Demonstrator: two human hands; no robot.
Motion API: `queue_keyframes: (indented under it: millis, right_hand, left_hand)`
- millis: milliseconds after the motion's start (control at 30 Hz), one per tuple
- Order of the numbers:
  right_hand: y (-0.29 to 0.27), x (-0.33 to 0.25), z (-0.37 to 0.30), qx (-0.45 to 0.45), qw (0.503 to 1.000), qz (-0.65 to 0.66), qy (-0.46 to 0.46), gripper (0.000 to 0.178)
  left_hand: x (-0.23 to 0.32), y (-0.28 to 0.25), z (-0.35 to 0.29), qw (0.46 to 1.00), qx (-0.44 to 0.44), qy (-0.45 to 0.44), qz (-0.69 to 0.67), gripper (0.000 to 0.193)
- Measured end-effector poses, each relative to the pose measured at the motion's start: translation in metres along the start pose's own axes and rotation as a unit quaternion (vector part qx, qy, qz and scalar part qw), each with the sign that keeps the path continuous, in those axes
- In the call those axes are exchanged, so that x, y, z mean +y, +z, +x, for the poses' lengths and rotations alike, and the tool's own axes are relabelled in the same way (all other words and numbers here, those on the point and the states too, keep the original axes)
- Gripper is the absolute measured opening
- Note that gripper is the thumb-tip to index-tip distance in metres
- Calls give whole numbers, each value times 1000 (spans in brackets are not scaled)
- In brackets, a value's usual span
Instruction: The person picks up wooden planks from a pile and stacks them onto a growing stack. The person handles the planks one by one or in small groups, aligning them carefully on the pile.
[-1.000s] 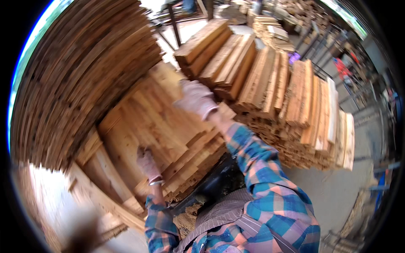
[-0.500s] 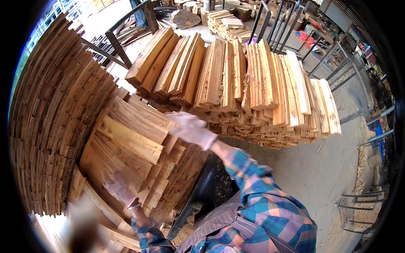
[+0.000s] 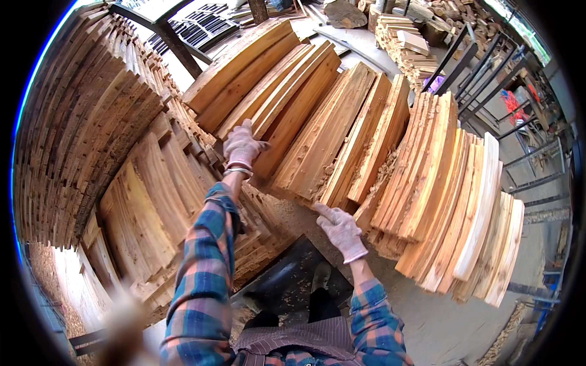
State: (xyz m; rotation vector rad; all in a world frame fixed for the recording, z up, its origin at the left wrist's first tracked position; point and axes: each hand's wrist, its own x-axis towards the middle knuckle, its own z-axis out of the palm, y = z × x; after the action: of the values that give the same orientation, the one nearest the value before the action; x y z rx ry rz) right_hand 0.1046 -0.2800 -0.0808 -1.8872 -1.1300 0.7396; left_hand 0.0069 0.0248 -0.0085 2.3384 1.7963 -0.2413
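Observation:
My left hand point(image 3: 243, 148), in a pale pinkish work glove, rests against the near ends of the wooden boards point(image 3: 299, 100) on the big stack, thumb spread to the side. Lower and to the right, my gloved right hand point(image 3: 342, 232) reaches up with fingers stretched out. Its fingertips are at the near end of a weathered wooden plank point(image 3: 326, 137), touching or almost touching it. Neither hand has lifted a board. The boards lie side by side in layers, with wood crumbs between some of them.
On the left rises a tall stack of thin slats point(image 3: 67, 128). A lower pile of planks point(image 3: 143, 207) sits beside it. A black sheet point(image 3: 287, 268) lies under my feet. Metal frames point(image 3: 482, 79) stand at the right, and a small wood pile point(image 3: 400, 52) lies farther back.
Both hands have left the lower plank pile at the left for the near ends of the big stack. The view has turned, and my left arm now reaches far forward.

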Motion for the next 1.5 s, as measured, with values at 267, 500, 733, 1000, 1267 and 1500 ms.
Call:
queue_keyframes:
  millis: [267, 500, 733, 1000, 1267, 1500]
  right_hand:
    - [0, -3, 30, -69, 988, 130, 58, 40]
    - [42, -50, 53, 38, 949, 312, -17, 32]
    - [122, -257, -43, -116, 921, 372, 25, 65]
    - [358, -407, -92, -209, 965, 155, -40, 49]
    - [486, -449, -108, -194, 942, -238, -134, 80]
    - [466, -483, -121, -230, 940, -249, -39, 101]
  left_hand:
    - [-77, -8, 16, 962, 42, 226, -148, 50]
    - [-92, -20, -224, 921, -51, 229, -310, 65]
    - [-225, -18, -375, 750, -12, 21, -661, 85]
    - [-586, -60, -447, 824, 393, -275, -303, 102]
    - [-664, 1, -424, 896, 226, -367, -108, 89]
    - [-652, -16, -422, 899, 206, -356, -149, 86]
